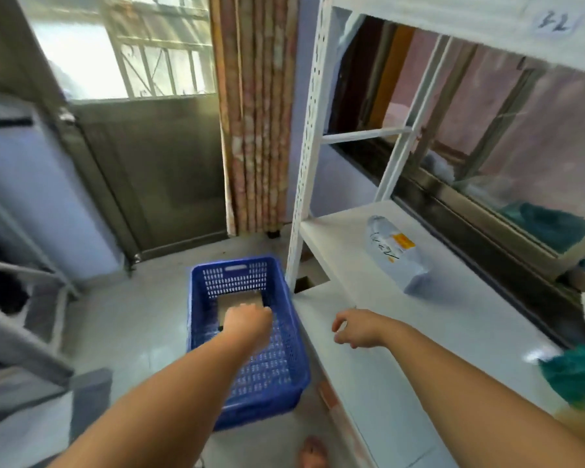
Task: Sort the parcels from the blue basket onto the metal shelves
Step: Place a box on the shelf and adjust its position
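Daylight floods through the barred window (pixel 122 45), overexposed; motion blur smears everything; wide-angle bending warps the shelf upright (pixel 309 130).

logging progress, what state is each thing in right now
blue basket: upright, one parcel visible inside
brown parcel: flat in the basket, under left hand
left hand: reaching into basket, grip unclear
right hand: loosely curled, empty, above shelf
grey parcel: lying on the shelf

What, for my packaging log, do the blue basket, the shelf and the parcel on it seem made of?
Blue basket: glossy moulded plastic, by its perforated walls. Shelf: probably white-painted metal, by its punched upright. Parcel: seemingly a pale plastic mailer, shiny, with a yellow label.
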### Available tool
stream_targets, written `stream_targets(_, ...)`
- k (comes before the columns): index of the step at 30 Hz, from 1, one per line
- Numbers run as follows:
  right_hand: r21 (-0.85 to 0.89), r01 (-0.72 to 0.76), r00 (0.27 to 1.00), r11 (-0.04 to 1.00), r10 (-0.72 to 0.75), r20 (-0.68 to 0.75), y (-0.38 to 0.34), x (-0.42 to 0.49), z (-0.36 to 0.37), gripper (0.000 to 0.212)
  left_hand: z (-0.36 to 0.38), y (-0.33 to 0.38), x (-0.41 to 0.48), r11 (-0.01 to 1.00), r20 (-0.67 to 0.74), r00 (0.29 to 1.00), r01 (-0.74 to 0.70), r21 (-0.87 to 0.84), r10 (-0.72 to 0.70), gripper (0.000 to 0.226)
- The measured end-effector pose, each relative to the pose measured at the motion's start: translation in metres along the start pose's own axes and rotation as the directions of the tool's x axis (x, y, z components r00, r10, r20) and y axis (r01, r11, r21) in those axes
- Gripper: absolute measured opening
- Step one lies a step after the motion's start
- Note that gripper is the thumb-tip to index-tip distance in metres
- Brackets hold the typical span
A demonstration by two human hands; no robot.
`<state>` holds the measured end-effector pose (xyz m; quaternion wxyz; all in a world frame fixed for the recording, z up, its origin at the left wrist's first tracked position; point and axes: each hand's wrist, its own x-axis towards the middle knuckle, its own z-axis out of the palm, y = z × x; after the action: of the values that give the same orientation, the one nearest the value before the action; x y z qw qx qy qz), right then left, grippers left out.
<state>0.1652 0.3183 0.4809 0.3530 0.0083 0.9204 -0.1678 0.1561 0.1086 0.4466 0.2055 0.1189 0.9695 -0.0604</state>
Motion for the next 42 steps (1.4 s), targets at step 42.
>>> stream_targets(42, 0.176, -0.253, 0.943, 0.951, 0.202, 0.265, -0.043, 0.601, 0.216, 0.053, 0.362, -0.169, 0.378, -0.290, 0.675, 0.724, 0.621, -0.728, -0.142, 0.049)
